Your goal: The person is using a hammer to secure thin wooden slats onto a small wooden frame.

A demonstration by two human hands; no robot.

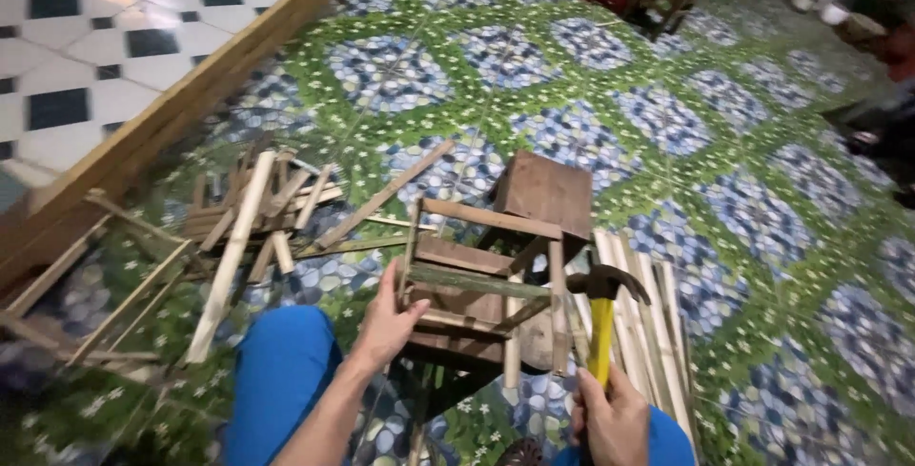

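Wooden frame (486,285) gripped at its near-left post by left hand (389,321); right hand (612,418) fingers wrapped around yellow-handled hammer (600,318), head against frame's right side.

No packages, labels, signs or screens show anywhere in the view, neither around the small wooden frame stool (486,280) nor elsewhere on the floor.
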